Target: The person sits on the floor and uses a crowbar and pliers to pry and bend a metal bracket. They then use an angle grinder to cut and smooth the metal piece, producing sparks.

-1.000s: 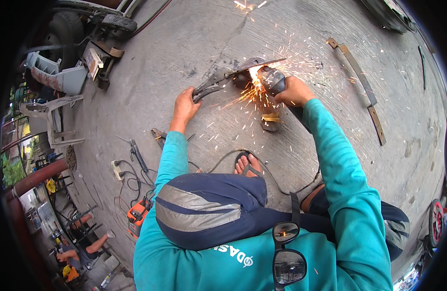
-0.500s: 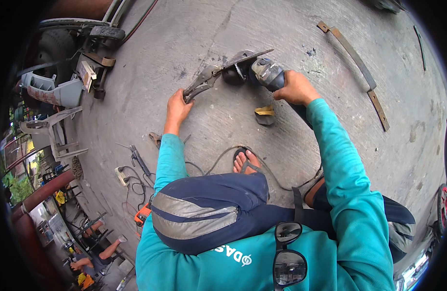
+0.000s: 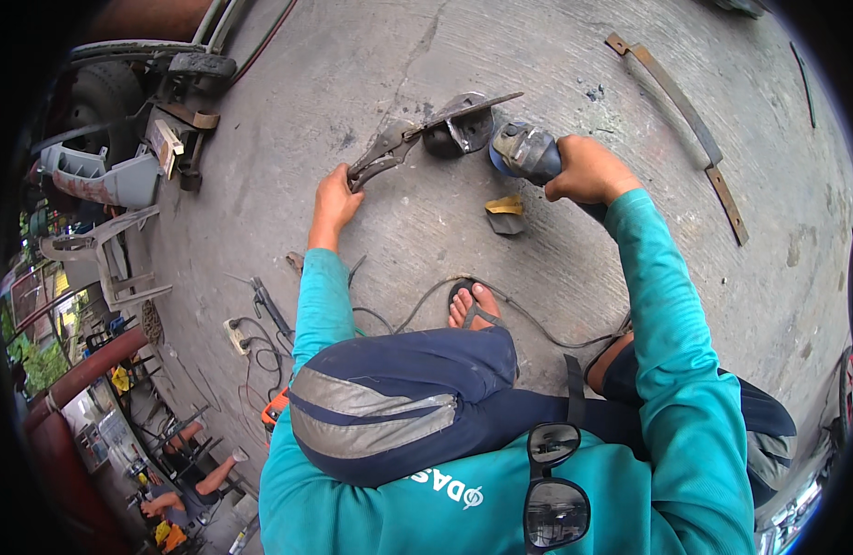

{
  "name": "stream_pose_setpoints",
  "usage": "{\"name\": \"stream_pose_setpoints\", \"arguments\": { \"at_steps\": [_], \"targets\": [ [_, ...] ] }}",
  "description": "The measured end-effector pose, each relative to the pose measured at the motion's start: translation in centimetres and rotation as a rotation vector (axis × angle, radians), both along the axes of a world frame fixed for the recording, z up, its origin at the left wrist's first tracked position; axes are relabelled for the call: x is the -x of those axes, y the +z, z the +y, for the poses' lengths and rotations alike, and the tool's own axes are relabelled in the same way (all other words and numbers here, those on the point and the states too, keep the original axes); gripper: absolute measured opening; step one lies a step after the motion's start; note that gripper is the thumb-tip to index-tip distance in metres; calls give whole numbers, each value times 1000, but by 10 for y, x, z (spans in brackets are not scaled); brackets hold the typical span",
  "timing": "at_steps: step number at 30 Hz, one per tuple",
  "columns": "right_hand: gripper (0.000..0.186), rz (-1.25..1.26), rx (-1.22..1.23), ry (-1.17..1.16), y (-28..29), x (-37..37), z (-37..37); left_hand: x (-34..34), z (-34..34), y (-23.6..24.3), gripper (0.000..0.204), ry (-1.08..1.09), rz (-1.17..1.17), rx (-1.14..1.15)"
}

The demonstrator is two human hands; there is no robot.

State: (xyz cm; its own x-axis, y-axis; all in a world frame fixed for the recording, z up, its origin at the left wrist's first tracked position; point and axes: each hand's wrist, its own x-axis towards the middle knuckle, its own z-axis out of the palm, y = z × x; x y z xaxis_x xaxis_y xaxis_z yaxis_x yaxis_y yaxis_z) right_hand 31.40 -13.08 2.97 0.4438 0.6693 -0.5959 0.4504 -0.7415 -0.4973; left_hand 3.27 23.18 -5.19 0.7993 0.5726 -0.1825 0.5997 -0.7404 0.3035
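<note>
My left hand point(image 3: 334, 199) is closed round the handles of locking pliers point(image 3: 389, 153). Their jaws grip a flat metal plate point(image 3: 482, 106) joined to a dark rounded metal piece point(image 3: 459, 137) near the concrete floor. My right hand point(image 3: 588, 171) is wrapped round the body of an angle grinder point(image 3: 528, 151), which is held just right of the metal piece, with a gap between them. The grinder's blue disc edge faces the piece; whether it spins I cannot tell. A small yellow and grey piece point(image 3: 506, 215) lies on the floor below the grinder.
A long rusty metal strip point(image 3: 676, 97) lies at the right. A power cord point(image 3: 537, 342) runs past my sandalled foot point(image 3: 475, 305). To the left are a welding electrode holder point(image 3: 269, 301), an outlet box point(image 3: 235, 338) and a plastic chair point(image 3: 98, 245). Another person's leg point(image 3: 221, 472) shows at lower left.
The grinder in my right hand has moved right and slightly down, away from the metal piece, opening a gap. My left hand and the pliers have hardly moved.
</note>
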Motion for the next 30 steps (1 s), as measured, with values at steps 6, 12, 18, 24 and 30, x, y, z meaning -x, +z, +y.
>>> {"name": "stream_pose_setpoints", "arguments": {
  "at_steps": [6,12,18,24,30],
  "targets": [
    [49,-120,26,-33,-7,17,15,-1,2,0,32,-6,1,-7],
    [48,-119,3,-49,-19,24,33,1,7,-2,34,-38,21,7],
    [50,-109,-7,-33,-25,27,43,0,7,1,39,-61,48,-20],
    [52,-1,-60,-105,-42,19,39,-3,2,6,40,-41,39,12],
    [51,-70,-65,-86,-33,25,41,1,4,9,38,-16,38,16]
  ]
}}
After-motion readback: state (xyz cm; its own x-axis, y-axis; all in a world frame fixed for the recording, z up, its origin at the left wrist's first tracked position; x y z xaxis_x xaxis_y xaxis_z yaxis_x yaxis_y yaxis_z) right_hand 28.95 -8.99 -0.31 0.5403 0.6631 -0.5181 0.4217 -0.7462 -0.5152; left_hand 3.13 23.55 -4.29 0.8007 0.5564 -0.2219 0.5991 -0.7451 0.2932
